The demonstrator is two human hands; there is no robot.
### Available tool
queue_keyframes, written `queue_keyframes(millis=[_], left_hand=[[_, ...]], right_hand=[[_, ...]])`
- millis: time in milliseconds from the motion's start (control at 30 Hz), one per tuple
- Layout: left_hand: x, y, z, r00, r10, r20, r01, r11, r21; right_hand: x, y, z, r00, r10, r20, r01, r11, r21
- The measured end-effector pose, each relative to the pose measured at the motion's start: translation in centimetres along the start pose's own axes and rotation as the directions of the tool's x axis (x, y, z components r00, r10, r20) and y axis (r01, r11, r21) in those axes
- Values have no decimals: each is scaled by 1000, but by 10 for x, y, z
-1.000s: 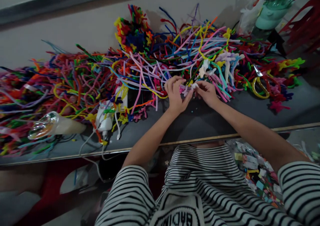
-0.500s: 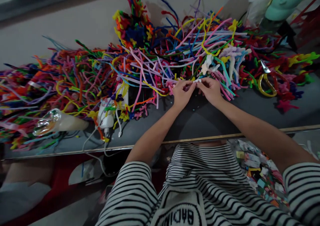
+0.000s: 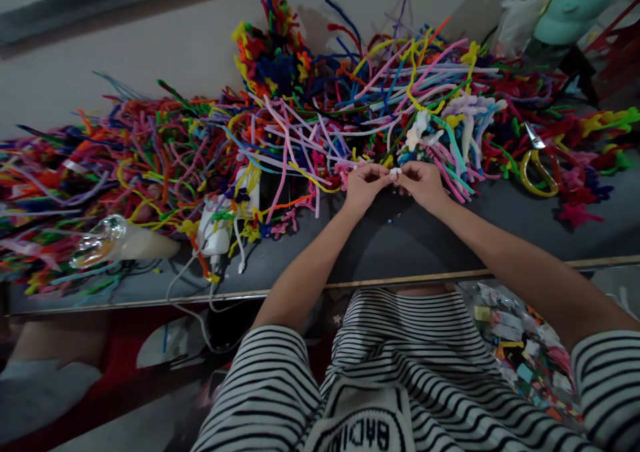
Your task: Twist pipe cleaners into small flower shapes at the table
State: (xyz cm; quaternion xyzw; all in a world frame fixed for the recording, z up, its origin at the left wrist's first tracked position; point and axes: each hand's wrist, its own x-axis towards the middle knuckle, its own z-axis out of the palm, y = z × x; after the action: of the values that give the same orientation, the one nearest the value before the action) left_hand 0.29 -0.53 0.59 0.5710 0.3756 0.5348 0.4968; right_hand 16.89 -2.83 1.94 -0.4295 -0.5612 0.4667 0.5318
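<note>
Between my fingertips is a small white piece of pipe cleaner point(image 3: 395, 171), bent into a lumpy shape. My left hand point(image 3: 366, 184) pinches it from the left, with the fingers curled. From the other side my right hand point(image 3: 421, 180) grips it too, thumb and forefinger together. The two hands nearly touch, just above the dark grey table point(image 3: 400, 252). Right behind them lies a heap of pipe cleaners point(image 3: 310, 139) in many colours. White and lilac flower-like shapes point(image 3: 467, 109) rest on the heap past my right hand.
Scissors with yellow handles point(image 3: 540, 172) lie to the right. On the left are a white charger point(image 3: 214, 235) with cables and a pale bottle-like container point(image 3: 145, 244). A mint-green pot point(image 3: 567, 12) stands at the back right. Below the table edge is a bag of colourful scraps point(image 3: 525, 345).
The white piece has turned slightly and looks more bunched between my fingertips. Both hands stay close together. The whole view has shifted a little.
</note>
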Motion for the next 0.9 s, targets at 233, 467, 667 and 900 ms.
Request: queue_keyframes(millis=[233, 467, 667, 900], left_hand=[[0, -2, 0, 1000, -21, -8, 21, 1000, 22], [-4, 3, 4, 999, 33, -16, -32, 998, 52], [-3, -2, 2, 997, 65, -38, -59, 990, 131], [-2, -7, 1, 998, 61, -33, -56, 991, 121]], right_hand=[[1, 11, -2, 996, -84, -35, 82, 995, -52], [0, 8, 1, 992, -88, -85, 82, 994, -72], [-1, 7, 0, 994, -82, -69, 74, 991, -108], [-1, 5, -1, 993, -84, -80, 70, 984, -161]])
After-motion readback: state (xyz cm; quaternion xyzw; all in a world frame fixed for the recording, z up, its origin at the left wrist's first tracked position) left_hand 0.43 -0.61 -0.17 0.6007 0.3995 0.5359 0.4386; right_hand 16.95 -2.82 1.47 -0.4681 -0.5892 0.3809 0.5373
